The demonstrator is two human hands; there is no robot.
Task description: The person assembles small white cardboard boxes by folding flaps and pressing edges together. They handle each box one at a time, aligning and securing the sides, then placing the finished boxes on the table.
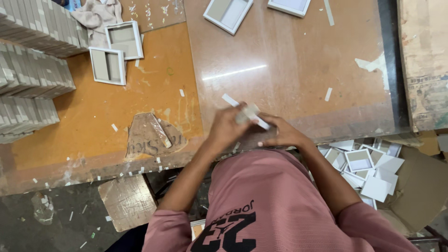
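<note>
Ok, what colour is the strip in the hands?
White, a thin strip between both hands; the head view shows it.

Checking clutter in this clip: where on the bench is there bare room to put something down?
Bare glossy board between the white trays at the far edge and the hands. Orange board is free below two small trays. Crowded: stacked boxes far left.

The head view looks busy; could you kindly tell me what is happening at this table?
A person in a pink shirt holds a small white box piece in both hands, left hand and right hand, at the table's near edge. Open white box trays lie on the table, stacks stand at the left, and more trays are piled in a carton to the right.
</note>
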